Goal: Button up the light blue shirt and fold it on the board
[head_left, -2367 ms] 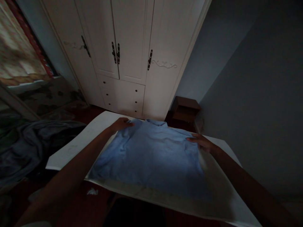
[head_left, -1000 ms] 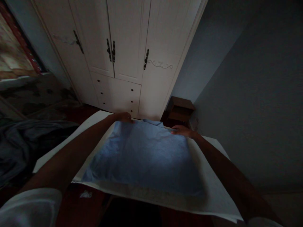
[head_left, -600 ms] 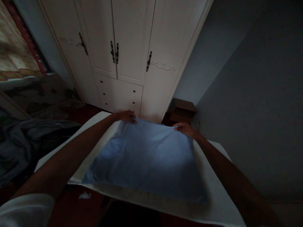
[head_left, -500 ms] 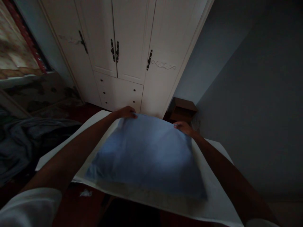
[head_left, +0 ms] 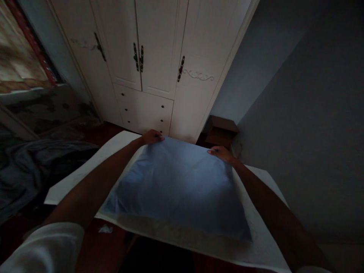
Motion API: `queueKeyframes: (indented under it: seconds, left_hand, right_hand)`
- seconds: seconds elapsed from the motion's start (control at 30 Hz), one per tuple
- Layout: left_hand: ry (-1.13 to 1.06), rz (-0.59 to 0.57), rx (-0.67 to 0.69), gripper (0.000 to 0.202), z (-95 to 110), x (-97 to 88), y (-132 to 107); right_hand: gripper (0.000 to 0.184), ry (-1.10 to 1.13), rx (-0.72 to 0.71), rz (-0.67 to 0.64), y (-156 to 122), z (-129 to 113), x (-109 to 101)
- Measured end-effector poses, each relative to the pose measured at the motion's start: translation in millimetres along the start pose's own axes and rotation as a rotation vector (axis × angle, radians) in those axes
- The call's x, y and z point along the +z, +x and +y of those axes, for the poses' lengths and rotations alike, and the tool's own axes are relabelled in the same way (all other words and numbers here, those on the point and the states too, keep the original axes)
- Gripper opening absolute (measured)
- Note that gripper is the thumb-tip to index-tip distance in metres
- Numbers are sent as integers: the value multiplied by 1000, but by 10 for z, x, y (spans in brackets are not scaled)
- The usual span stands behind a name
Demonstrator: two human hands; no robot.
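Note:
A blue cloth [head_left: 182, 185] is spread between my hands over a white-topped table [head_left: 263, 182]. My left hand [head_left: 152, 137] is closed on its far left corner, thumb on top. On the far right edge, my right hand [head_left: 222, 153] pinches the same cloth between thumb and fingers. The cloth widens toward me, with faint creases at its left side. A pale cloth or cover [head_left: 159, 226] shows beneath its near edge. The undersides of both hands' grips are hidden.
Beyond the table stands a white wardrobe [head_left: 153, 83] with dark handles. A small brown cabinet [head_left: 223, 125] sits by the grey wall at right. Dark fabric [head_left: 25, 170] is heaped at left. A crumpled scrap [head_left: 105, 228] lies on the red floor.
Both hands keep their hold on the blue cloth, which has hardly moved; its creases look slightly sharper. The view has shifted a little.

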State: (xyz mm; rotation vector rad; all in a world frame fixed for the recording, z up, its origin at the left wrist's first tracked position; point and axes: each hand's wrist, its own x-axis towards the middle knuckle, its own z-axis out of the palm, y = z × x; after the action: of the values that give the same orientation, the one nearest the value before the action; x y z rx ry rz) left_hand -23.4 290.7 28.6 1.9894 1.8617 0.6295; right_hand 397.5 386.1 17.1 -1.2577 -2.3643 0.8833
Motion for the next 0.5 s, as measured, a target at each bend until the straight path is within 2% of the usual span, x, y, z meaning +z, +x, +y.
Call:
queueKeyframes:
  seconds: [0.1, 0.23, 0.33, 0.4, 0.5]
  left_hand:
    - [27, 63, -33, 38, 8, 7, -6]
    - [99, 104, -110, 31, 100, 248, 12]
    - [157, 112, -161, 34, 154, 396, 11]
    - [190, 138, -181, 43, 159, 413, -19]
    - [220, 186, -201, 52, 143, 340, -117]
  right_hand:
    - [41, 1, 8, 86, 90, 2, 25]
    - [26, -33, 45, 128, 234, 15, 262]
    - [18, -66, 51, 156, 268, 44, 374]
    - [18, -94, 49, 174, 250, 65, 372]
    - [23, -156, 54, 213, 160, 70, 322]
